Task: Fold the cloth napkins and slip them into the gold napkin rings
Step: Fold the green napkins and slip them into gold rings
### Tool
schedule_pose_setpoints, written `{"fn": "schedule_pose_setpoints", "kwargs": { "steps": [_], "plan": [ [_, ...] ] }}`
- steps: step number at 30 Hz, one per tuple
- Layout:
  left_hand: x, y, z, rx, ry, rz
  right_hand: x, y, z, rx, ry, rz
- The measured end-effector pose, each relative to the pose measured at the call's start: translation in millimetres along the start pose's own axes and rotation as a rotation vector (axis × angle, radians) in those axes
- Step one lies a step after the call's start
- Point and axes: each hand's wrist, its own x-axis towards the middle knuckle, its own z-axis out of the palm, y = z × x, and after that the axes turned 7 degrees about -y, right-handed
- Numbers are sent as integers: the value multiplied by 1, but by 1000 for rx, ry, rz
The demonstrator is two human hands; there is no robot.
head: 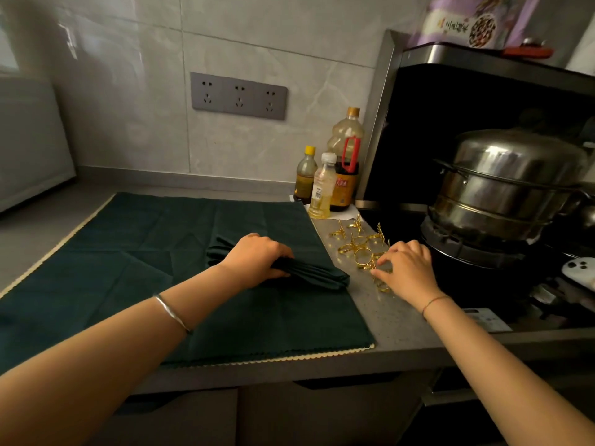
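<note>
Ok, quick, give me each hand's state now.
Left hand: gripping the folded napkin.
Right hand: curled over the gold napkin rings; whether it holds one cannot be told.

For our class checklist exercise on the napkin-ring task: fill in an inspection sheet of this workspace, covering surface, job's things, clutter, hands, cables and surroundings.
Surface: grey counter, dark green cloth spread flat over it.
Job's things: folded napkin lying on the cloth; gold rings heaped on bare counter to its right.
Clutter: three bottles at the back wall.
Hands: left hand grips the napkin; right hand over the rings, grip unclear.
Cables: nothing seen.
Surroundings: steamer pot on stove; wall socket, nothing plugged in.
</note>
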Motion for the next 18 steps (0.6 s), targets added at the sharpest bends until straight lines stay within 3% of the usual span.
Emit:
{"fn": "schedule_pose_setpoints", "kwargs": {
  "steps": [4, 11, 18],
  "plan": [
    [-4, -3, -2, 8, 12, -25, 0, -5, 3, -8, -9, -12],
    [-21, -18, -4, 7, 51, -85, -10, -23, 5, 184, -23, -94],
    [-38, -32, -9, 31, 70, -134, -4, -60, -19, 849, -345, -209]
  ]
}}
